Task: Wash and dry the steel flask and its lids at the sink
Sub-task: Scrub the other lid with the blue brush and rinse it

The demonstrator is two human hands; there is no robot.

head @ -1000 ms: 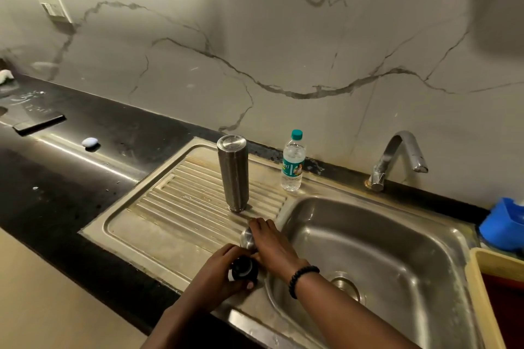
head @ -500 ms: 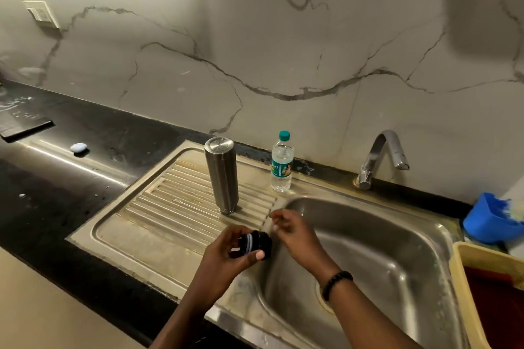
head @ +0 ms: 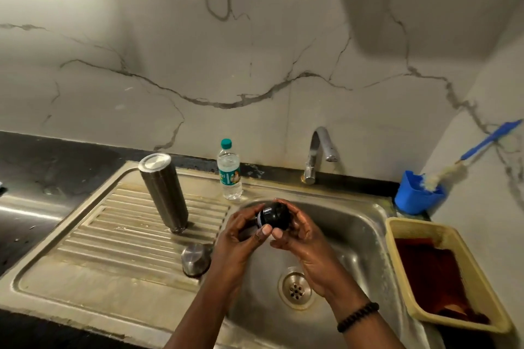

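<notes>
Both hands, left hand [head: 238, 238] and right hand [head: 300, 235], grip the black inner lid [head: 273, 217] over the sink basin [head: 354, 235]; tap [head: 320, 150] dry, so open it, then rub threads and seal all round.

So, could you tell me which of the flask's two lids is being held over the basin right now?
The black inner lid, gripped by both the left hand and right hand. The steel lid rests untouched on the drainboard.
</notes>
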